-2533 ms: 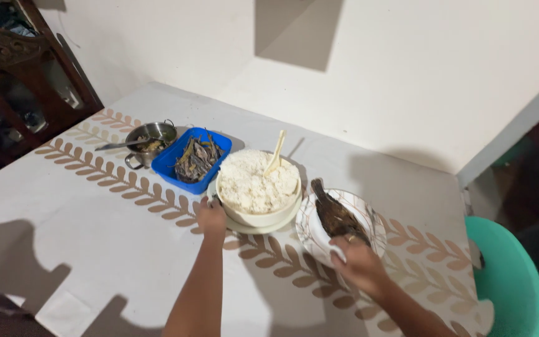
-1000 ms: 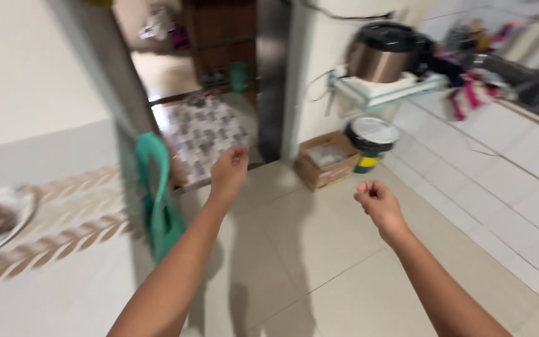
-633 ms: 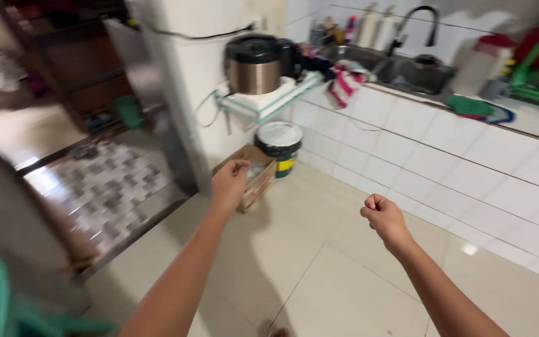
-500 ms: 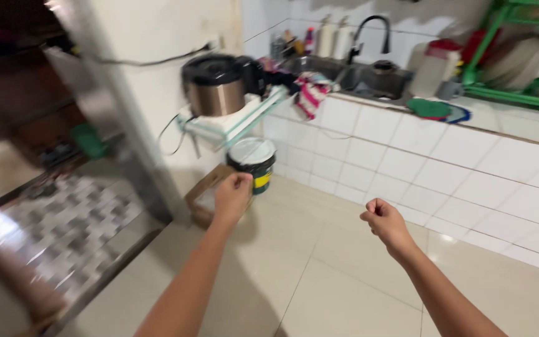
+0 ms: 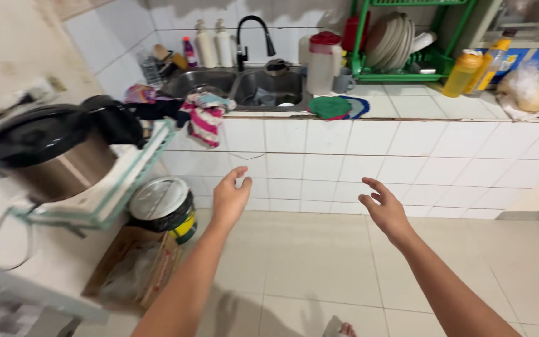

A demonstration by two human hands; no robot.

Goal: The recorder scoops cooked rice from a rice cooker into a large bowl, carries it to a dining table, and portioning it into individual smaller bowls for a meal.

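Both hands float empty over the tiled floor [image 5: 319, 274], left hand [image 5: 230, 198] and right hand [image 5: 384, 209] each with fingers loosely spread, gripping nothing, and they face the white-tiled counter front [image 5: 369, 162]. Nearest the left hand is the lidded paint bucket [image 5: 162, 205], likely heavy if full and best taken by its rim, beside a soft-sided cardboard box [image 5: 133, 268]. Up on the counter the double sink [image 5: 244, 84], a limp striped cloth [image 5: 203, 118] draped over the edge and a rack of breakable plates [image 5: 397, 43] wait, while a rice cooker on its shelf [image 5: 51, 150] juts in at left, leaving open room ahead and right.
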